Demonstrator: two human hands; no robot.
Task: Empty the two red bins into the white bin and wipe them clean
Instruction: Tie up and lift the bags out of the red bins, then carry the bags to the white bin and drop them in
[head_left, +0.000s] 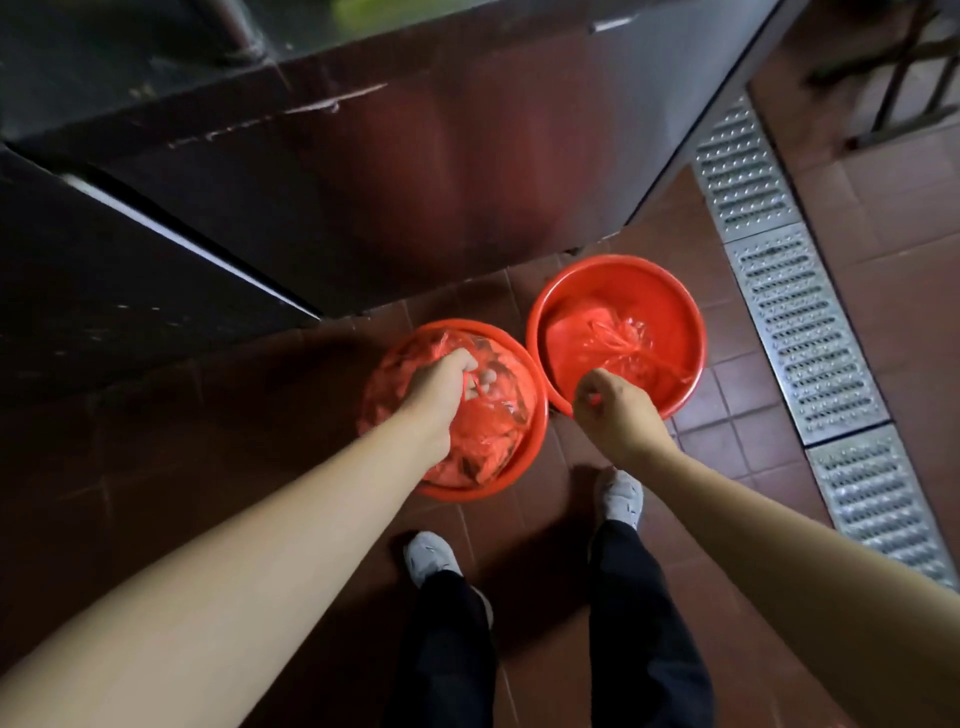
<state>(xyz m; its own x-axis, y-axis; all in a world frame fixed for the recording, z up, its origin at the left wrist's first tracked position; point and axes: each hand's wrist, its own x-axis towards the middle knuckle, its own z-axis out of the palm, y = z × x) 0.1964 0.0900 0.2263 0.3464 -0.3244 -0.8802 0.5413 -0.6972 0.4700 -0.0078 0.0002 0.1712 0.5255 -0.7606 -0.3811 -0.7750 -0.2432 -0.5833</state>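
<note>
Two round red bins stand side by side on the tiled floor. The left red bin (530, 431) holds a bulging red plastic bag (493, 431), and my left hand (441, 387) is closed on that bag's gathered top. The right red bin (670, 291) holds a flatter red plastic bag (613, 338) with a knotted top. Over this bin's near rim my right hand (610, 405) is pinched shut, with a bit of red plastic between the fingers. No white bin is in view.
A stainless steel cabinet (415, 182) rises right behind the bins. A metal drain grate (800, 322) runs along the floor on the right. My two shoes (621, 496) stand just in front of the bins on the red-brown tiles (727, 447).
</note>
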